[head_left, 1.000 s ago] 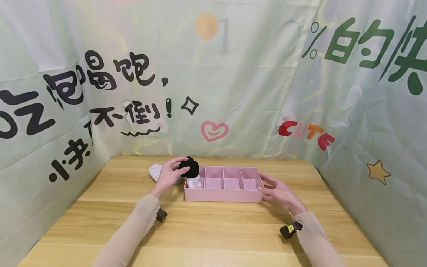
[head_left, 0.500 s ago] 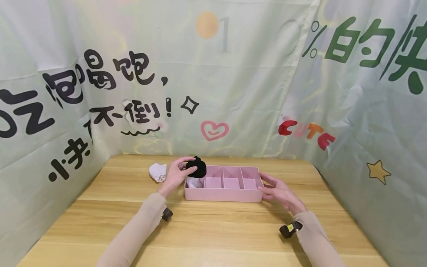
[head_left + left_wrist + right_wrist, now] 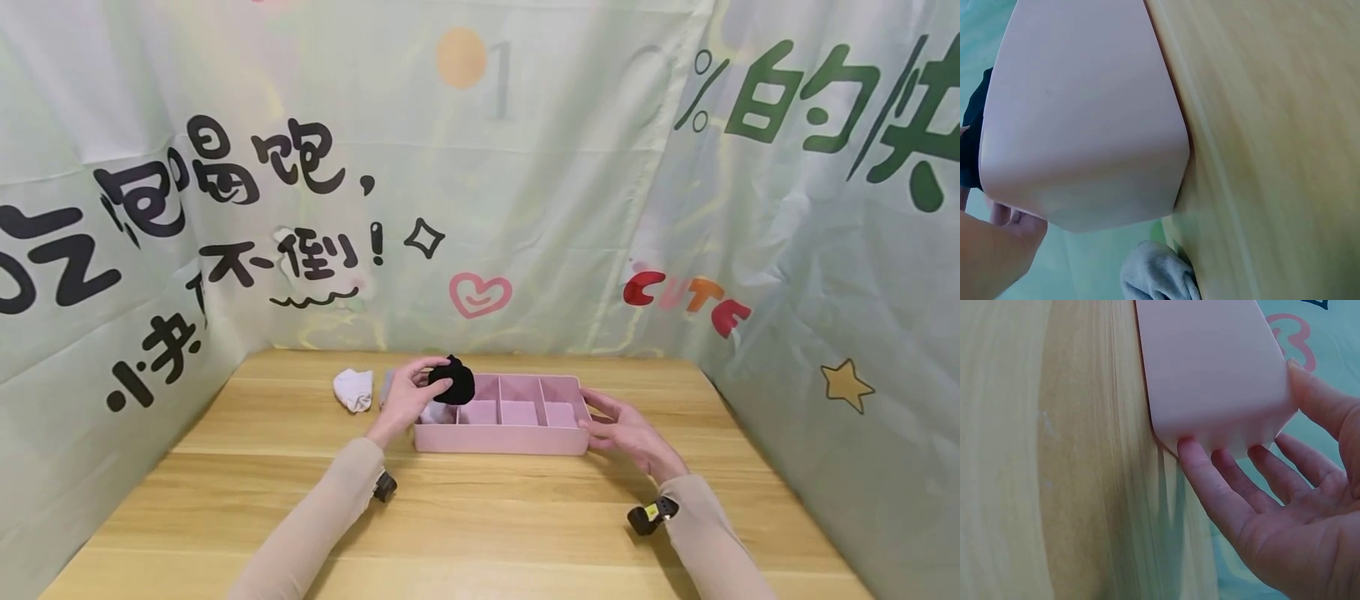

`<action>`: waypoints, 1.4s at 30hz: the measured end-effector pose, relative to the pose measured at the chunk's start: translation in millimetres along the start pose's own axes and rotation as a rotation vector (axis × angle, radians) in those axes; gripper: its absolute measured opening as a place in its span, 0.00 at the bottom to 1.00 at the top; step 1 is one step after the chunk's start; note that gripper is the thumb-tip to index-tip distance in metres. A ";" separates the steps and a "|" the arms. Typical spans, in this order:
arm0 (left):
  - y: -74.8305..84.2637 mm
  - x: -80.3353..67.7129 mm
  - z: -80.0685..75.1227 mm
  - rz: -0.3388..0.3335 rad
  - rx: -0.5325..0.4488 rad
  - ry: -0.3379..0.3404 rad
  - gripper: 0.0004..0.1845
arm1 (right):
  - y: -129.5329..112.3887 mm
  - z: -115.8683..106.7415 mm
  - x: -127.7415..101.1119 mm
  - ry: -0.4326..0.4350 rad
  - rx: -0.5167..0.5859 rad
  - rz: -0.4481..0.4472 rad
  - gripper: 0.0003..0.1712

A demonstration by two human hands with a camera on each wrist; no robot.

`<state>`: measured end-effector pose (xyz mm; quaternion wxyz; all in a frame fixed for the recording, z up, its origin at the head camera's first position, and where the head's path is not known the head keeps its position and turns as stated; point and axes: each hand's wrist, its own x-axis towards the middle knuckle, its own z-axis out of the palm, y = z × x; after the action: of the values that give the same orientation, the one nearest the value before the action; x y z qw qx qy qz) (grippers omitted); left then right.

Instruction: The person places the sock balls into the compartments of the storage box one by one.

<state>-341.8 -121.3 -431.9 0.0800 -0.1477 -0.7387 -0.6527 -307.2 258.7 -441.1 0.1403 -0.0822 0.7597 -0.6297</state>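
My left hand (image 3: pixel 429 380) pinches a rolled black sock (image 3: pixel 453 382) and holds it above the left end of a pink divided tray (image 3: pixel 502 439). A white sock (image 3: pixel 435 413) lies in the tray's leftmost compartment; the other compartments look bare. My right hand (image 3: pixel 600 414) rests open against the tray's right end, its straight fingers (image 3: pixel 1210 472) touching the pink tray's wall (image 3: pixel 1210 369). In the left wrist view the tray (image 3: pixel 1085 119) fills the frame, with the black sock (image 3: pixel 972 144) at the left edge and my left hand (image 3: pixel 991 250) below it.
A white sock (image 3: pixel 354 388) lies on the wooden table (image 3: pixel 480 525) left of the tray, and a grey sock (image 3: pixel 1160 275) lies by the tray's left corner. Printed fabric walls (image 3: pixel 525 208) close in the table at the back and on both sides.
My left hand has carried the black sock to the right, from beside the tray's left end to over its left compartments. The right hand has stayed where it was.
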 end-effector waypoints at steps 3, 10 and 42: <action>0.3 1.0 3.0 0.023 0.011 -0.009 0.19 | -0.3 0.9 -0.7 -0.014 -0.005 -0.002 0.43; 3.0 2.1 11.7 0.053 0.038 -0.029 0.18 | 0.6 1.1 -0.2 -0.016 -0.002 -0.003 0.43; 2.3 7.3 37.6 0.047 0.318 -0.117 0.14 | 2.6 0.2 -0.4 -0.017 0.015 -0.008 0.44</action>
<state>-345.1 -83.0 -432.6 0.0747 -0.1882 -0.8323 -0.5160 -306.6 259.1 -443.7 0.1446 -0.0897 0.7535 -0.6350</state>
